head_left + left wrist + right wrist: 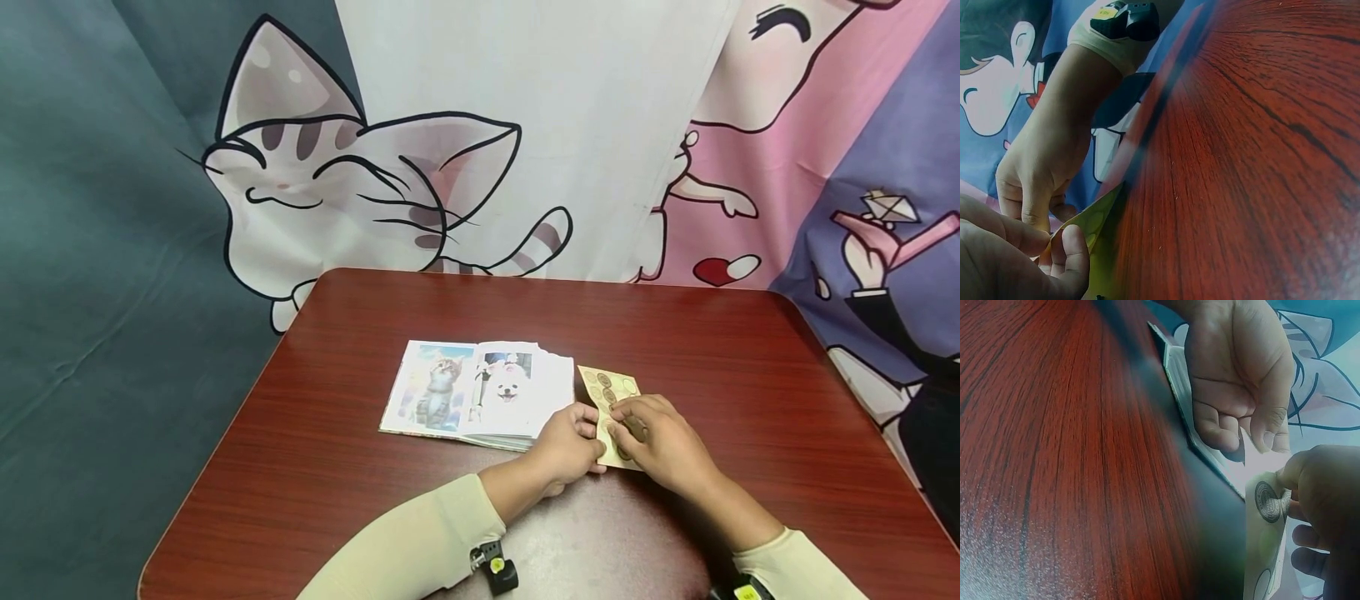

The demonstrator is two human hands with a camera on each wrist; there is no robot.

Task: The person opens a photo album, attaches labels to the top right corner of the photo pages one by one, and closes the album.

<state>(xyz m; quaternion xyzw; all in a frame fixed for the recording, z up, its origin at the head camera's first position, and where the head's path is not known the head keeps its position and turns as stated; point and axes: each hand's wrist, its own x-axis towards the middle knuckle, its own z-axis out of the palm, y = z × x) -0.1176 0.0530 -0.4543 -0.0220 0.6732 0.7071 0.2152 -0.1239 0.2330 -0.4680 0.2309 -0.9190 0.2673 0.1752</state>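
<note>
A pale gold sticker sheet with round, coin-like stickers is held up at a slant over the table. My left hand pinches its near left edge between thumb and fingers. Curled over the sheet's face, my right hand has thumb and index finger closed together at its middle. In the right wrist view a dark round sticker shows just beside the right fingertips. Whether those fingertips hold a sticker or only the sheet, I cannot tell. Left of the sheet lies an open book with a kitten picture and a white dog picture.
The reddish-brown wooden table carries the book under the left hand's far side. Behind the table hangs a cloth backdrop with cartoon cats and figures. Each sleeve has a strapped wrist camera.
</note>
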